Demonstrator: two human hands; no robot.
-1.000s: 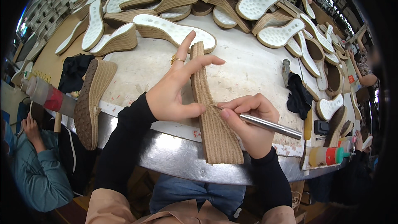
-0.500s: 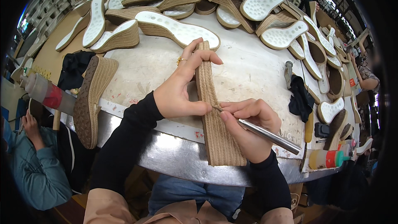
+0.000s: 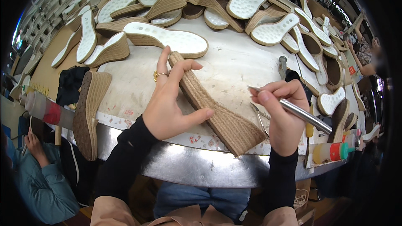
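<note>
My left hand (image 3: 171, 100) grips a wedge shoe sole (image 3: 217, 117) wrapped in braided tan rope. The sole rests at a slant, its thick heel toward the table's front edge, with my thumb on the near side and my fingers over the far end. Raised to the right of it, my right hand (image 3: 284, 113) is closed on a metal-handled pointed tool (image 3: 307, 117). The thin tip points left, apart from the sole. Beside the right hand on the table lies a slim metal implement (image 3: 260, 117), partly hidden, its kind unclear.
Many wedge soles (image 3: 167, 37) with white dimpled tops pile up across the back and right. A brown-bottomed wedge (image 3: 86, 117) leans at the left by a squeeze bottle (image 3: 48, 109). A hammer (image 3: 283, 67) and green-capped bottle (image 3: 333, 152) lie right. A co-worker's hand (image 3: 35, 144) shows far left.
My right hand has drawn the pointed tool away from the sole, to the right and up. The sole has turned, its heel swinging right. The slim metal implement has come into sight.
</note>
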